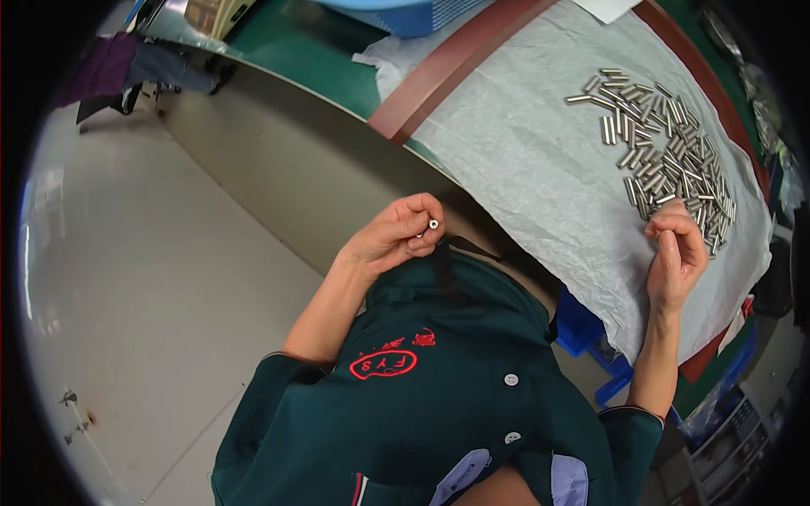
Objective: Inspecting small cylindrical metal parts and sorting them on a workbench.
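A loose heap of short silvery metal tubes (650,160) lies on white sheeting (523,143) at the right. Over the near edge of this heap, my right hand (679,257) is closed with its fingers curled in. Its fingertips meet the tubes there, and what they hold, if anything, is hidden. My left hand (396,232) is held in front of my body, off the table's edge. Between its thumb and fingers is a small metal tube (434,224), its round, hollow end showing. A second bit of metal may show lower in the same hand.
Reddish-brown strips (460,72) border the sheeting on the green tabletop (325,59). A blue basket (396,13) stands at the far edge. Blue bins (582,325) sit below the sheeting's near side. Another person's legs (160,67) show at the far left.
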A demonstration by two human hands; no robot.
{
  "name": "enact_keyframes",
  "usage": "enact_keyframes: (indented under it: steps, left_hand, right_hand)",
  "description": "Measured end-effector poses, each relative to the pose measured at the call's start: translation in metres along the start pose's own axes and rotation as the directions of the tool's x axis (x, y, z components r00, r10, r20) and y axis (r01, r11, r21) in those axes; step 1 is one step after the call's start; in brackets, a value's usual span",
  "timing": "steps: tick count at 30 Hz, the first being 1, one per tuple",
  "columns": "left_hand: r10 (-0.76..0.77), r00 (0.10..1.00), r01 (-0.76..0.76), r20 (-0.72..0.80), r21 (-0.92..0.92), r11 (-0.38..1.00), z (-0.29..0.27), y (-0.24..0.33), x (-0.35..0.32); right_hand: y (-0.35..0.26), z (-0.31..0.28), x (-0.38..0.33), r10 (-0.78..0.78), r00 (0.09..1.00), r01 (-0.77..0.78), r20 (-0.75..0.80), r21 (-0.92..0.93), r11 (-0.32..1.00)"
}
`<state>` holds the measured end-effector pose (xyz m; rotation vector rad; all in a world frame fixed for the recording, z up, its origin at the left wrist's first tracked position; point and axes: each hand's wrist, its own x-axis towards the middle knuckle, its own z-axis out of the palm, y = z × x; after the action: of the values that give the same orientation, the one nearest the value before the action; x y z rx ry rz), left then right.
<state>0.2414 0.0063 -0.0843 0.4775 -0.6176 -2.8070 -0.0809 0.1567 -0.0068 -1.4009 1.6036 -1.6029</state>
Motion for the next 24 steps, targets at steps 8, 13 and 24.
enact_keyframes:
  steps: [8, 13, 24]
  left_hand:
    - [-0.058, 0.998, 0.058, 0.006, -0.123, 0.991, -0.049, -0.018, -0.006]
    - [-0.052, 0.999, 0.053, 0.011, -0.118, 0.992, -0.054, -0.017, -0.001]
    - [-0.061, 0.998, 0.062, 0.013, -0.089, 0.994, -0.041, -0.011, -0.002]
  right_hand:
    - [0.006, 0.016, 0.006, -0.089, 0.99, 0.116, 0.113, -0.261, 0.958]
    - [0.007, 0.018, 0.005, -0.071, 0.995, 0.085, 0.063, -0.25, 0.964]
    - [0.006, 0.017, 0.005, -0.111, 0.992, 0.126, 0.066, -0.297, 0.946]
